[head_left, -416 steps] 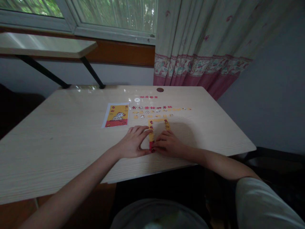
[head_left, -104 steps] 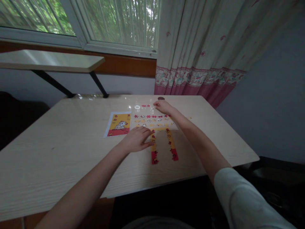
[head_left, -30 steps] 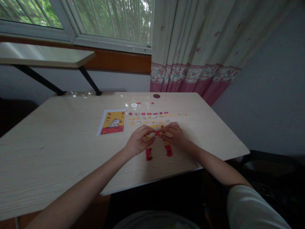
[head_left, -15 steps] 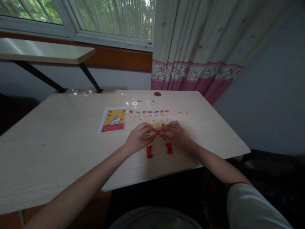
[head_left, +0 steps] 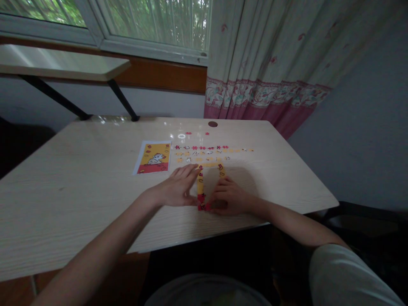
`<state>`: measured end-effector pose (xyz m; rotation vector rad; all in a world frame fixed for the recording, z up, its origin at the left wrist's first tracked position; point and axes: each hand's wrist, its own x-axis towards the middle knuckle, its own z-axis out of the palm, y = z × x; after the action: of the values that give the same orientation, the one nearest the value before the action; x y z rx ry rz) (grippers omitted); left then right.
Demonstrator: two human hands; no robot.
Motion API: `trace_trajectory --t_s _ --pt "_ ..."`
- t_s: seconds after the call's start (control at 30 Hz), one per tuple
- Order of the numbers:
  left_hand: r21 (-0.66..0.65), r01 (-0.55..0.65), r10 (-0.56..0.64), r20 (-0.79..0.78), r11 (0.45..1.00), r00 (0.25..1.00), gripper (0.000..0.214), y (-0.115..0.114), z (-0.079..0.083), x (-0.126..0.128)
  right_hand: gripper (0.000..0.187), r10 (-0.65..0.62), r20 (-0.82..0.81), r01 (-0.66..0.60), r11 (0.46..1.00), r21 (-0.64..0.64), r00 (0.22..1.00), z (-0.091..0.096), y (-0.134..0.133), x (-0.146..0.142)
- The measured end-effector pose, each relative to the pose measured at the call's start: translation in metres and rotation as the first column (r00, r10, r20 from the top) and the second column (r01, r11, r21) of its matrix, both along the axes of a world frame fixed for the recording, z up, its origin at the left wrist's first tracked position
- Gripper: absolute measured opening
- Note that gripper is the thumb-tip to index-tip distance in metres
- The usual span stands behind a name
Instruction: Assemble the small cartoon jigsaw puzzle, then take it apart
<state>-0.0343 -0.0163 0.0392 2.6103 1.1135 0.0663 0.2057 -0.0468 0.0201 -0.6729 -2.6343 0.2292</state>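
A partly joined jigsaw border [head_left: 200, 187], yellow above and red at its lower corner, lies on the table before me. My left hand [head_left: 178, 187] rests at its left side with thumb and fingers spread, fingertips at the border's edge. My right hand [head_left: 231, 197] is closed in a pinch on a red puzzle piece [head_left: 208, 207], beside the red lower left corner. The right side of the border [head_left: 221, 167] is partly hidden under that hand. Several rows of loose puzzle pieces [head_left: 202, 148] lie beyond the border.
A printed reference picture [head_left: 154, 158] of a white animal on yellow and red lies left of the rows. Two red pieces sit farther back, near a round cable hole [head_left: 213, 124]. A raised shelf [head_left: 63, 61] stands at the back left, a curtain [head_left: 255, 63] behind the table [head_left: 95, 191].
Both hands held a red piece together in the middle. My right hand has carried it down to the lower left corner; my left hand has let go and moved left.
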Motion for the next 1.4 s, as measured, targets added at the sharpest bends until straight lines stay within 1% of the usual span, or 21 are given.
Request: trace_trajectory --t_s 0.2,0.3,0.37,0.53,0.73,0.9,1.07,1.27,1.33,1.4 --pt "-0.025 0.022 -0.024 -0.098 0.999 0.995 0.096 -0.007 0.001 0.006 0.019 -0.022 0.008 0.022 0.998 -0.059 1.000 0.004 0.001 0.003" --pt "-0.020 0.029 -0.030 -0.104 0.999 0.994 0.094 -0.007 -0.001 0.006 0.022 -0.004 0.008 0.005 0.997 -0.074 1.000 0.006 0.001 0.002" --pt "-0.011 0.028 -0.029 -0.098 1.000 0.995 0.093 -0.008 -0.002 0.006 0.025 0.022 0.007 -0.021 0.998 -0.062 1.000 0.005 0.000 0.000" --pt "-0.053 0.009 -0.016 -0.126 0.999 0.992 0.094 -0.008 -0.001 0.006 0.020 0.082 0.012 -0.082 0.997 -0.011 0.997 0.001 -0.001 -0.003" --pt "-0.049 0.008 -0.013 -0.112 0.999 0.994 0.092 -0.008 -0.001 0.006 0.015 0.083 0.020 -0.084 0.996 0.038 0.996 -0.003 0.001 -0.002" --pt "-0.091 -0.020 0.006 -0.159 0.996 0.987 0.093 -0.009 0.002 0.009 0.016 0.098 0.014 -0.099 0.992 0.080 0.995 -0.005 0.001 -0.002" --pt "-0.054 -0.020 0.013 -0.131 0.998 0.991 0.092 -0.009 0.000 0.008 0.017 0.074 0.011 -0.074 0.995 0.072 0.997 -0.009 0.001 -0.003" --pt "-0.055 0.000 -0.007 -0.128 0.998 0.992 0.092 -0.008 -0.001 0.007 0.018 0.029 -0.031 -0.028 0.999 0.044 0.999 -0.009 0.002 -0.002" --pt "-0.052 0.005 -0.011 -0.112 0.999 0.994 0.094 -0.007 0.000 0.007 0.018 0.000 -0.056 0.002 0.999 0.039 0.998 -0.006 0.006 0.001" --pt "-0.056 0.010 -0.015 -0.101 0.998 0.995 0.096 -0.007 0.002 0.007 0.017 -0.049 -0.074 0.053 0.998 0.045 0.996 -0.001 0.017 0.005"
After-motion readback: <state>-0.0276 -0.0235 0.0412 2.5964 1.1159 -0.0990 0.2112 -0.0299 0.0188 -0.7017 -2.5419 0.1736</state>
